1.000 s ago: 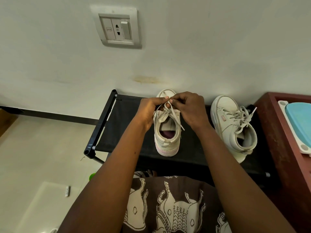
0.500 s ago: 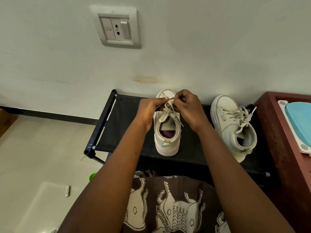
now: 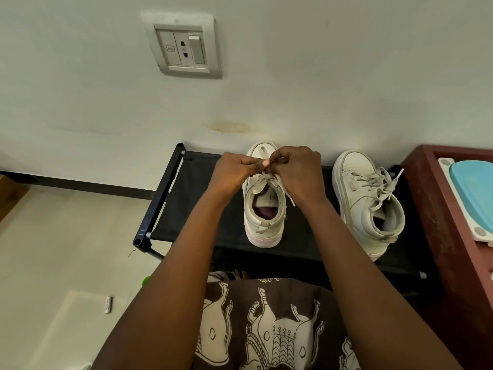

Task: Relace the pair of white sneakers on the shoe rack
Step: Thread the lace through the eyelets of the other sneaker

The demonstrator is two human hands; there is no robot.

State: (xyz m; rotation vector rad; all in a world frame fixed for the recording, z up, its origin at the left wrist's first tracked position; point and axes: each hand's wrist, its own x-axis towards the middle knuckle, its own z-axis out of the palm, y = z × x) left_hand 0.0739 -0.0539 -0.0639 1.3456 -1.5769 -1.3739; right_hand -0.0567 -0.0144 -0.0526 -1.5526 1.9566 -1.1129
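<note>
- Looking down from head height at a black shoe rack [image 3: 192, 204] that stands against a pale wall [image 3: 320, 76], with a pair of white sneakers on its top shelf.
- The middle sneaker [image 3: 262, 212] sits upright near the shelf's centre. Its long axis runs straight away from the viewer, with the toe touching or nearly touching the wall and the open heel toward the person.
- Both bare arms reach in from below and meet over this shoe's tongue.
- The left hand [image 3: 234, 172] has its fingers curled and pinches the grey-white lace [image 3: 266, 178] between thumb and fingertips.
- The right hand [image 3: 298, 174], also curled, pinches the same lace just beside the left hand, the fingertips of both almost touching.
- One loose lace end trails down beside the right wrist, over the shoe's collar.
- The second sneaker [image 3: 368, 198] lies well to the right on the same shelf, already laced. It is slanted, with the toe toward the wall and the heel swung out to the right and nearer the viewer.
- A reddish-brown cabinet [image 3: 426, 209] stands right of the rack, holding a white tray with a blue lid [image 3: 474, 193].
- A wall socket [image 3: 184, 46] is mounted high on the wall.
- A brown animal-print garment [image 3: 266, 329] fills the lower foreground.
</note>
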